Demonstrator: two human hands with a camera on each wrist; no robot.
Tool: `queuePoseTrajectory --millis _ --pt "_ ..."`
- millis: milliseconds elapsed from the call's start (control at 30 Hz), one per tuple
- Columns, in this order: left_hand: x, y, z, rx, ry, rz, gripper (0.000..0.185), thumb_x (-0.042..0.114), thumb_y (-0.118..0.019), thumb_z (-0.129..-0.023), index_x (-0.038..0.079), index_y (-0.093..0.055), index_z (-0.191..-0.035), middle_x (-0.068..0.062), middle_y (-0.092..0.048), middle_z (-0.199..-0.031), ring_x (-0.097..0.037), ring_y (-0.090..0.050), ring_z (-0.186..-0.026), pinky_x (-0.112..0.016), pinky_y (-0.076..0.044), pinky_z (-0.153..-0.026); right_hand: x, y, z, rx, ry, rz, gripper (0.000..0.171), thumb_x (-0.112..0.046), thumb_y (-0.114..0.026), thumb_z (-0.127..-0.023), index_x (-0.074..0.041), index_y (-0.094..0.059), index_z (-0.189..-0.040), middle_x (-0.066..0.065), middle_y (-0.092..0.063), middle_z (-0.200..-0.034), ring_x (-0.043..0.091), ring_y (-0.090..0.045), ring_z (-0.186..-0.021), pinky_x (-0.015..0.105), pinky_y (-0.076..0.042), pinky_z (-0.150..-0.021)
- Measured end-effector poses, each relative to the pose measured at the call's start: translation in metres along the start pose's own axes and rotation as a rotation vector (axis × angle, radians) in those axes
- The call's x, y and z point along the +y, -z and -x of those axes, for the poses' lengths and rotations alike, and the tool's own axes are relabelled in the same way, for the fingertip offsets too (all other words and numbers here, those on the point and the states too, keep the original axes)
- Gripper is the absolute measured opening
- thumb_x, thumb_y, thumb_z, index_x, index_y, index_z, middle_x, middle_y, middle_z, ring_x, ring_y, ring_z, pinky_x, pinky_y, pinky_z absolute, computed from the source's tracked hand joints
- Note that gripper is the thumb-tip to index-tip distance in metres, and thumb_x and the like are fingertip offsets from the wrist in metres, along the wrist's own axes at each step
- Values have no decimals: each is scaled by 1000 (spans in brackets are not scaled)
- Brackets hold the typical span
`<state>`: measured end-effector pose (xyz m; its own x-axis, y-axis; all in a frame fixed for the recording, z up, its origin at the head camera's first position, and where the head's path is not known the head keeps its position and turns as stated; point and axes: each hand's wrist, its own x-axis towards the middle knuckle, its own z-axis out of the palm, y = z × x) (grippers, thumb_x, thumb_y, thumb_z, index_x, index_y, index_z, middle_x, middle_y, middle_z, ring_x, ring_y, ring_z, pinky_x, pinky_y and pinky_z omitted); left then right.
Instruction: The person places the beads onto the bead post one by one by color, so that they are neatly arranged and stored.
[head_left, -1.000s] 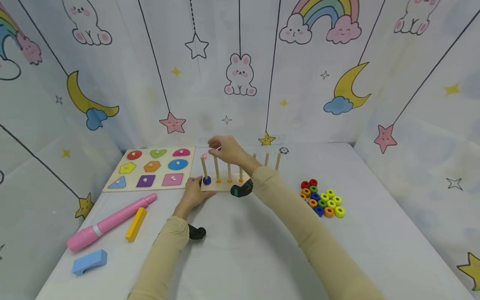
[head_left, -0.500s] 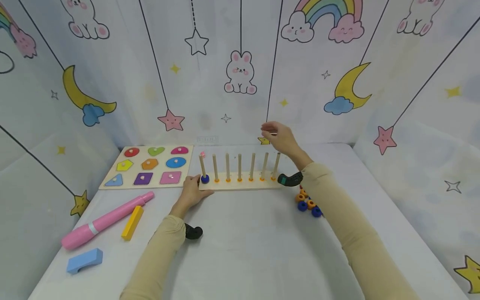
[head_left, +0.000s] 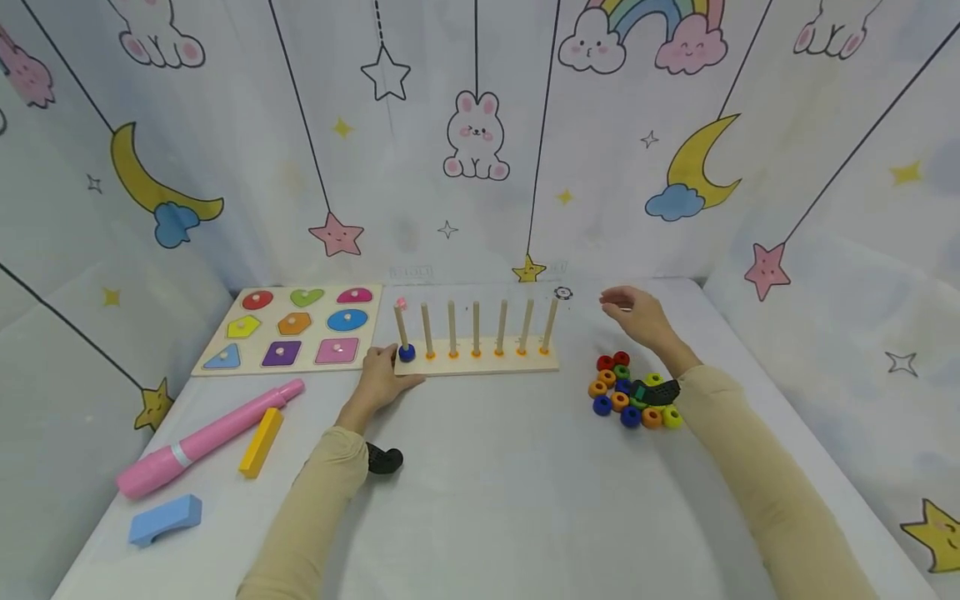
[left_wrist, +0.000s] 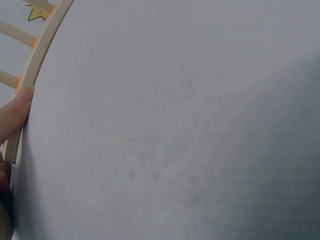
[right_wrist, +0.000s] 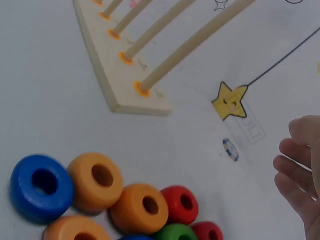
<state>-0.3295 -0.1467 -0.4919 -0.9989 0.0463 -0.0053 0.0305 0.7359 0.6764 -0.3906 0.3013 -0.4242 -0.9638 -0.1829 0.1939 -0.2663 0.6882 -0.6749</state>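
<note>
A wooden peg board (head_left: 487, 367) carries a row of several upright pegs. At the base of its leftmost peg sits a blue ring (head_left: 407, 355); the other pegs are bare. My left hand (head_left: 377, 383) holds the board's left end, with the thumb (left_wrist: 17, 107) against the front edge in the left wrist view. My right hand (head_left: 647, 321) is raised behind the loose rings, its fingers loosely bent and holding nothing. Those loose wooden rings (head_left: 619, 402) lie clustered right of the board, in red, orange, green, blue and yellow; the right wrist and its black strap cover part of them.
A shape puzzle board (head_left: 250, 362) with knobbed pieces lies at the back left. Nearer on the left are a pink baton-like stick (head_left: 217, 433), a yellow block (head_left: 261, 443) and a light blue arched block (head_left: 167, 518). A patterned backdrop (head_left: 420, 167) encloses the table.
My right hand has moved from above the left pegs rightward, past the board's right end, to over the back of the ring cluster. The left hand stays on the board.
</note>
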Motion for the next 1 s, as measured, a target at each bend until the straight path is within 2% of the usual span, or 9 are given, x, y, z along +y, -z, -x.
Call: queuePoseTrajectory --millis 233,400,567,700,833,1000 --pt "0 1 0 -7 5 1 86 29 -77 -80 -13 -32 -139 -32 -31 -132 -42 -30 -124 -49 -29 -104 22 -5 29 -102 -22 2 34 -29 -54 -97 -6 -58 -122 14 -61 -120 31 -56 -109 47 -46 -90" --pt "0 1 1 -12 15 15 86 29 -76 -80 -12 -31 -140 -31 -30 -133 -41 -30 -125 -49 -29 -104 23 -8 52 -100 29 -15 31 -27 -57 -96 -8 -60 -119 12 -63 -116 28 -60 -102 43 -49 -86" --pt "0 -1 1 -1 0 18 86 29 -77 -80 -13 -32 -139 -32 -32 -132 -42 -32 -123 -49 -29 -104 28 -5 74 -104 108 -1 25 -21 -63 -92 -8 -63 -114 8 -66 -109 24 -62 -97 31 -52 -81" --pt "0 -1 1 2 -5 20 85 28 -77 -80 -14 -32 -139 -33 -31 -132 -42 -32 -122 -49 -30 -103 33 -2 89 -157 134 30 21 -15 -65 -90 -9 -66 -111 3 -66 -104 21 -61 -94 23 -50 -78" --pt "0 -1 3 -5 2 27 86 28 -77 -80 -13 -31 -139 -32 -31 -133 -42 -31 -123 -49 -29 -104 34 -4 101 -196 161 68 21 -7 -66 -88 -8 -67 -109 3 -67 -103 20 -62 -91 28 -52 -78" --pt "0 -1 2 -2 14 37 86 29 -76 -80 -12 -31 -140 -31 -30 -134 -41 -31 -124 -48 -29 -104 32 -6 107 -164 217 116 24 0 -67 -84 -6 -67 -107 6 -67 -103 22 -63 -92 40 -52 -79"
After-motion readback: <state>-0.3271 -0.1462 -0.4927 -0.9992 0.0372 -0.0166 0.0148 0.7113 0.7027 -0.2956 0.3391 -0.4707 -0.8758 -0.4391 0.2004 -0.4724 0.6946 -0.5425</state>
